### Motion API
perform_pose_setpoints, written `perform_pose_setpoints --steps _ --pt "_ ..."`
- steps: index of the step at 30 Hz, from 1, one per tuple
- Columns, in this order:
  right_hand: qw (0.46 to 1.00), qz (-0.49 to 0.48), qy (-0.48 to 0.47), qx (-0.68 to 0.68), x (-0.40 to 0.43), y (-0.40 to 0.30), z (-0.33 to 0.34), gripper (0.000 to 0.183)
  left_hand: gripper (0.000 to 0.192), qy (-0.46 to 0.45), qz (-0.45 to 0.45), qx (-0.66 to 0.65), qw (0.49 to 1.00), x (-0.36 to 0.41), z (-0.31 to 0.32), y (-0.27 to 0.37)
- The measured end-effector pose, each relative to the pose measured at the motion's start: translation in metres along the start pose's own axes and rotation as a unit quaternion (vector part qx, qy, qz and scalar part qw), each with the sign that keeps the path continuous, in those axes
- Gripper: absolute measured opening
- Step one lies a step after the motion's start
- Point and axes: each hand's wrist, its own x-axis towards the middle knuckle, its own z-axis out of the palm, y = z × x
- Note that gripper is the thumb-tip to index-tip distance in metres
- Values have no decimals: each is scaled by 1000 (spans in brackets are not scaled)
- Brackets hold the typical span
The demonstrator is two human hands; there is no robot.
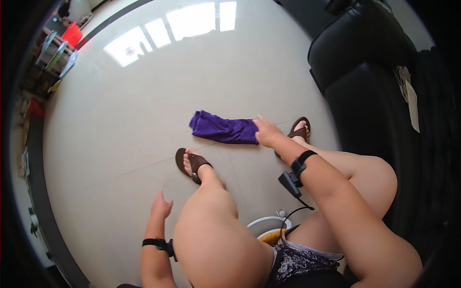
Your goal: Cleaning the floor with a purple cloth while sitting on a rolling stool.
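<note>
A folded purple cloth (225, 130) lies flat on the pale tiled floor, between and a little beyond my two sandalled feet. My right hand (267, 132) is at the cloth's right end, with its fingertips at the edge; whether they pinch the fabric is hard to make out. Down beside my left leg, my left hand (161, 206) hangs apart from the cloth, empty, thumb spread from the fingers. A black strap with a small device (293, 176) circles my right forearm, and another strap (158, 244) circles the left one.
A black leather sofa (360, 86) runs along the right, with a beige strip (412, 104) on it. Under me is a seat with a white curved rim (268, 219) and a yellow part. Shelving (54, 54) and a red bucket (72, 34) stand at the far left.
</note>
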Motion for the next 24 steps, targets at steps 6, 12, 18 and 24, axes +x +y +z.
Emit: perform_pose_setpoints --steps 6,12,18,24 --pt "998 -56 -7 27 -20 -24 -36 48 75 6 -14 -68 998 -16 119 -118" --pt "996 -67 -30 49 -28 -9 -27 47 72 -34 -132 -76 988 -85 100 -92" --pt "994 -51 -95 -13 -27 -5 -8 47 69 15 -114 -87 990 -87 103 -126" --pt "988 -134 -67 21 -12 -40 10 46 68 34 -142 -70 987 -126 51 -72"
